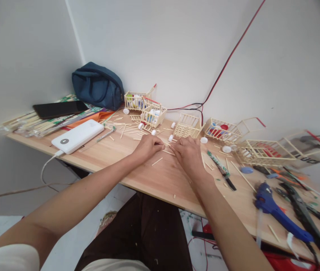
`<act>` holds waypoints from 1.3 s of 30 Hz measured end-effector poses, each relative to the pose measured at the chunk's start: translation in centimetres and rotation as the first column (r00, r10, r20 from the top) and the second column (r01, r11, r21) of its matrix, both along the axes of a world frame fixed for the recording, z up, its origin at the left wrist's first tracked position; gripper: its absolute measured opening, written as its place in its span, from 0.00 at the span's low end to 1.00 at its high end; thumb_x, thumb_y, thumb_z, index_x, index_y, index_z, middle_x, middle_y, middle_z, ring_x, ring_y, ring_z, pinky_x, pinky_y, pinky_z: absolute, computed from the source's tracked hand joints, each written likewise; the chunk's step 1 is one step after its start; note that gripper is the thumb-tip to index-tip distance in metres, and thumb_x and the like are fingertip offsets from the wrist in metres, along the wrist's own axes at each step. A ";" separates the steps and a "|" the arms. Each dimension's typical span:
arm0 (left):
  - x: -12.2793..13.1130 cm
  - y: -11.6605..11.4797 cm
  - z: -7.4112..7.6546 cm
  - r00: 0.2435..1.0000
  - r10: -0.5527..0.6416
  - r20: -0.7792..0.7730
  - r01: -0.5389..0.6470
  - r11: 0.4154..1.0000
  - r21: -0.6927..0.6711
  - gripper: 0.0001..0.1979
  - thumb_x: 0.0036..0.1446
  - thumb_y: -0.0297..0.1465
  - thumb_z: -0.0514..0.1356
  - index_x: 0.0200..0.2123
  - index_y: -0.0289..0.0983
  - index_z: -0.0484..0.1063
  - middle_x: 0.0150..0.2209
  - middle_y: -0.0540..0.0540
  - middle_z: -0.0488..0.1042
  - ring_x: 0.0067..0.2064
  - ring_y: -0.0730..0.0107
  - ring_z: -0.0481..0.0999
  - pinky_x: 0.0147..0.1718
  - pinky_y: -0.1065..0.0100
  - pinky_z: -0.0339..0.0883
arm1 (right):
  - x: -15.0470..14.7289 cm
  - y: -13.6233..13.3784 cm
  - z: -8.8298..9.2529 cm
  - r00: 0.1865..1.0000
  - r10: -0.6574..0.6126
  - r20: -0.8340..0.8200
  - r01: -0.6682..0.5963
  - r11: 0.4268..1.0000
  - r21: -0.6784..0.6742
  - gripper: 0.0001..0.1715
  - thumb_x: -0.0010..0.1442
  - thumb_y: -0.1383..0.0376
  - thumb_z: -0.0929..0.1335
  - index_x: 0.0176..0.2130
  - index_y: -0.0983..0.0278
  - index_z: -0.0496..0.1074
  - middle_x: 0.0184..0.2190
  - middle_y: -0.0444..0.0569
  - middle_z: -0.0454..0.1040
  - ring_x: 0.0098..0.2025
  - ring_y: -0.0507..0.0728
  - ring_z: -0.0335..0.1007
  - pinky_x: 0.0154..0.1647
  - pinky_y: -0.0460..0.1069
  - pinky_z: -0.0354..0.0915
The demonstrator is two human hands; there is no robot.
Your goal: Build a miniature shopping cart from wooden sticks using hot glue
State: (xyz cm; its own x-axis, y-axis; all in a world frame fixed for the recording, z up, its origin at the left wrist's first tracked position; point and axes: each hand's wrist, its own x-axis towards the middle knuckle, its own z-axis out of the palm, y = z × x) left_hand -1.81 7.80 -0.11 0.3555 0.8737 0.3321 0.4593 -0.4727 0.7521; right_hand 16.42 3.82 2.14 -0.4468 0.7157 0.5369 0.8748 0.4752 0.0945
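My left hand (148, 146) and my right hand (188, 153) are close together over the middle of the wooden table (154, 180), fingertips pinched almost against each other. Between them are thin pale wooden sticks (168, 152); both hands grip there, though the fingers hide much of the joint. A loose cut stick (157, 161) lies on the wood just below my left fingertips. Right behind my hands stands a small cart basket made of sticks (188, 126), with white wheels (170, 138) near its left side.
More stick carts (222, 130) with coloured contents line the wall. At left are a white power bank (78, 136), a phone (60, 109) on packed sticks, and a blue pouch (98, 84). A cutter knife (219, 165), blue glue gun (278, 212) and black-handled tool (304, 210) lie right.
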 end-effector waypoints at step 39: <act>-0.1 0.0 0.1 1.000 0.012 -0.011 -0.012 1.000 -0.014 0.06 0.50 0.27 0.62 0.28 0.33 0.80 0.28 0.47 0.80 0.33 0.69 0.76 0.32 0.72 0.61 | 0.8 0.7 -1.6 0.941 0.178 -0.288 -0.186 0.983 0.001 0.16 0.65 0.64 0.63 0.48 0.57 0.76 0.36 0.50 0.72 0.39 0.56 0.66 0.40 0.52 0.59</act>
